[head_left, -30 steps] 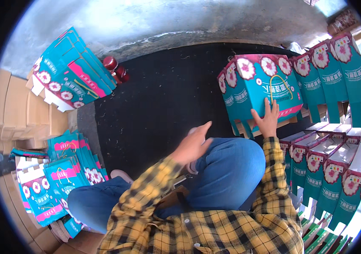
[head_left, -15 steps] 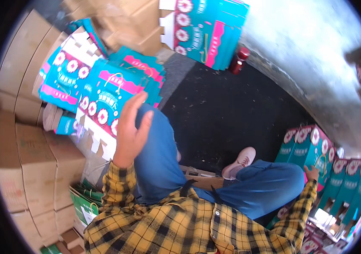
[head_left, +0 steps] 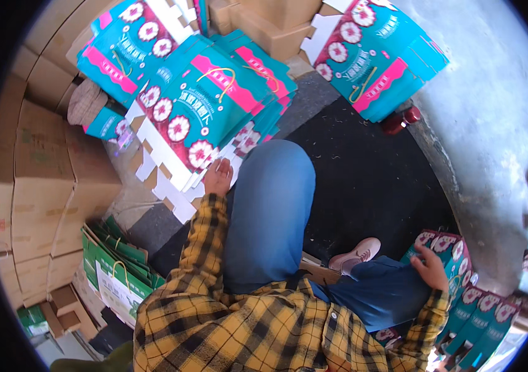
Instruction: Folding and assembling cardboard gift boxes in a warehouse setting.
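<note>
My left hand (head_left: 217, 178) is at the near edge of a stack of flattened teal gift boxes, its fingers bent together on the white flap edge of the top flattened gift box (head_left: 199, 108). That box has a pink band, round flower-like pictures and a yellow cord handle. The thumb is partly hidden. My right hand (head_left: 430, 268) hangs empty above my right knee with thumb and fingers apart. Just beyond it stand several set-up teal boxes (head_left: 456, 251) with the same pictures.
Another flattened-box stack (head_left: 369, 62) lies far right, beside a dark red bottle (head_left: 401, 119) near the pale wall (head_left: 493, 93). Brown cartons (head_left: 41, 180) pile up on the left. Green bags (head_left: 115, 260) with cord handles stand near my left. A black mat (head_left: 369, 180) covers the floor ahead.
My left hand has come down from above my left knee onto the edge of the flattened-box stack. My right hand has drawn back from the set-up boxes toward my knee. The view has turned left.
</note>
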The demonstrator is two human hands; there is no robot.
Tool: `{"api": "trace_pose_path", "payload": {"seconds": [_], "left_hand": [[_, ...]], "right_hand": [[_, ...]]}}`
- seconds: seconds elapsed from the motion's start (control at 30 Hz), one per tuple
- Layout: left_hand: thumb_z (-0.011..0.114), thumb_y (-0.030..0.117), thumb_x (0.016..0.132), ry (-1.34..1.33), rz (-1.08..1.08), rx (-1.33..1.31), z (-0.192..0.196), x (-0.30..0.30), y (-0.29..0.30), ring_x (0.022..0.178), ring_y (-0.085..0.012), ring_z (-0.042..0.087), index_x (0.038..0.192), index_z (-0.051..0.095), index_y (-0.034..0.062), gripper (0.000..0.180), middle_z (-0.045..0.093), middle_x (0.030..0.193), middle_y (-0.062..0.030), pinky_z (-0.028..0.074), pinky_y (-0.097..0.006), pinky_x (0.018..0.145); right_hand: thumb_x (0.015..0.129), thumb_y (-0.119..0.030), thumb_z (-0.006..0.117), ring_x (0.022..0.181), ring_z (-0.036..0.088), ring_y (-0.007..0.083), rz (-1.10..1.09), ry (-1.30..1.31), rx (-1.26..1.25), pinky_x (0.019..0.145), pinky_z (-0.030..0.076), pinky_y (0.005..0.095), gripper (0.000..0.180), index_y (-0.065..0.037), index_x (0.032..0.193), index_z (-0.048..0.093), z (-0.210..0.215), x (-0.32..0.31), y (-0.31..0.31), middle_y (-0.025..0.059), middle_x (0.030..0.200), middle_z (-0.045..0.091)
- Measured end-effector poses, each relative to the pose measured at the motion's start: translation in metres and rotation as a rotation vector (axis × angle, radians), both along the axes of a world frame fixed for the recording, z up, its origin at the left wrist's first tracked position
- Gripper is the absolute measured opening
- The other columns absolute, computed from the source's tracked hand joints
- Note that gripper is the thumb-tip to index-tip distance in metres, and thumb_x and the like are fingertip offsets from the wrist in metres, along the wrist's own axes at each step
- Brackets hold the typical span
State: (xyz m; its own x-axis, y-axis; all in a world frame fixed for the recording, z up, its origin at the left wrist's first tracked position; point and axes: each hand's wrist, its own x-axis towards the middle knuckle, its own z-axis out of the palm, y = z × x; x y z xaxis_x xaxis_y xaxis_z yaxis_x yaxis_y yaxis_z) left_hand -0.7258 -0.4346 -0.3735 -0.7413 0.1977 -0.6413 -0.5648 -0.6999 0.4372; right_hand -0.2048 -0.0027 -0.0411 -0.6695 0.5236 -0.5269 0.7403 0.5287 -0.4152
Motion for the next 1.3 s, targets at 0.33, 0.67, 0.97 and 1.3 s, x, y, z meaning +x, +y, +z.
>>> {"api": "trace_pose_path", "payload": {"seconds": [0.33, 0.67, 0.97, 1.3], "left_hand": [[0.062, 0.028, 0.103, -0.132, 0.346, 0.136, -0.006, -0.044, -0.009, 0.124, -0.0269, 0.061, 0.134, 0.052, 0.0003, 0.043, 0.060, 0.130, -0.0125, 0.052, -0.045, 0.104], [0.073, 0.047, 0.096, -0.230, 0.370, 0.156, 0.006, -0.059, -0.017, 0.106, -0.0253, 0.067, 0.116, 0.062, 0.0011, 0.051, 0.068, 0.112, -0.0117, 0.058, -0.040, 0.092], [0.073, 0.033, 0.098, 0.546, 0.205, -0.278, 0.118, -0.092, -0.022, 0.083, -0.0197, 0.067, 0.115, 0.066, 0.0036, 0.034, 0.069, 0.097, -0.0085, 0.059, -0.034, 0.078], [0.061, 0.014, 0.106, 1.263, 0.090, -0.768, 0.363, 0.042, 0.060, 0.105, -0.0153, 0.066, 0.133, 0.061, -0.0069, 0.034, 0.069, 0.122, -0.0104, 0.054, -0.029, 0.091]], "right_hand": [[0.094, -0.023, 0.071, 0.100, 0.069, 0.0351, 0.197, -0.008, 0.247, 0.087, 0.055, 0.0437, 0.047, -0.003, 0.135, 0.061, -0.019, -0.016, -0.013, 0.0189, 0.118, 0.068], [0.094, -0.022, 0.071, 0.100, 0.068, 0.0357, 0.189, -0.004, 0.263, 0.087, 0.054, 0.0443, 0.046, -0.001, 0.134, 0.061, -0.027, -0.004, -0.008, 0.0190, 0.116, 0.068], [0.094, -0.026, 0.071, 0.106, 0.066, 0.0400, 0.207, 0.051, 0.322, 0.090, 0.053, 0.0460, 0.047, -0.003, 0.134, 0.060, -0.028, 0.008, 0.006, 0.0197, 0.119, 0.067], [0.094, -0.027, 0.069, 0.105, 0.067, 0.0381, 0.170, 0.057, 0.390, 0.087, 0.055, 0.0459, 0.042, -0.005, 0.129, 0.062, -0.003, 0.010, 0.013, 0.0171, 0.114, 0.067]]}}
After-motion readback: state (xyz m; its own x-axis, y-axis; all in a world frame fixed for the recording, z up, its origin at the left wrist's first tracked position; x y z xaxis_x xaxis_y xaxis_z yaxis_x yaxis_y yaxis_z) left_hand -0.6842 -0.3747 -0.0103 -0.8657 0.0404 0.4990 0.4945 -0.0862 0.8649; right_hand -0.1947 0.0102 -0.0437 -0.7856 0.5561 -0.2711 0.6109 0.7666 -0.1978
